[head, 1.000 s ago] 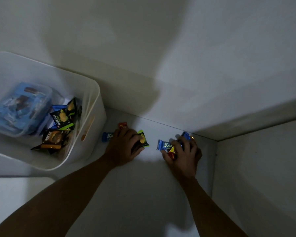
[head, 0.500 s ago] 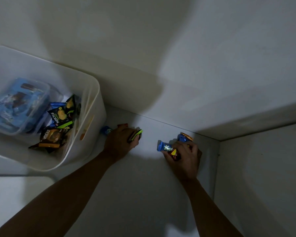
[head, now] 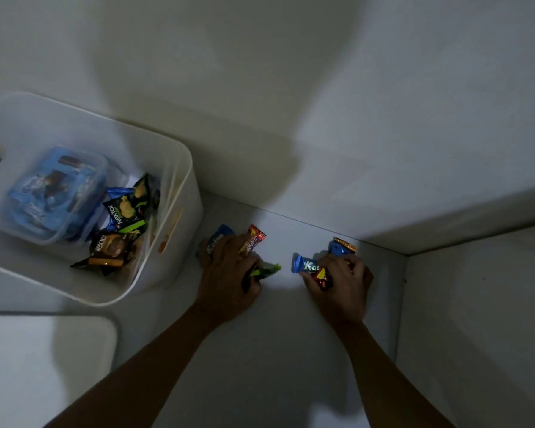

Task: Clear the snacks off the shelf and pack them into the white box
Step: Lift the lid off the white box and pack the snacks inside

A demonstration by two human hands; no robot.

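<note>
The white box (head: 179,248) stands on the shelf at the left, holding a clear tub of blue packets (head: 53,193) and several dark snack packs (head: 127,211). My left hand (head: 229,270) is closed over a bunch of snack wrappers right of the box: a blue one (head: 214,239), a red one (head: 254,240) and a green-edged dark one (head: 267,269) stick out. My right hand (head: 340,282) grips more wrappers near the back right corner: a blue one (head: 303,264), a red one (head: 322,277) and a blue-and-orange one (head: 342,247).
The white shelf (head: 284,350) is dim and boxed in by a back wall (head: 291,103) and a right side wall (head: 476,319). A white rounded lid or panel (head: 44,366) lies at the lower left, below the box.
Both hands have gathered the loose wrappers off the shelf and closed tighter on them. The left hand's bundle now shows a red wrapper on top; the view has shifted slightly.
</note>
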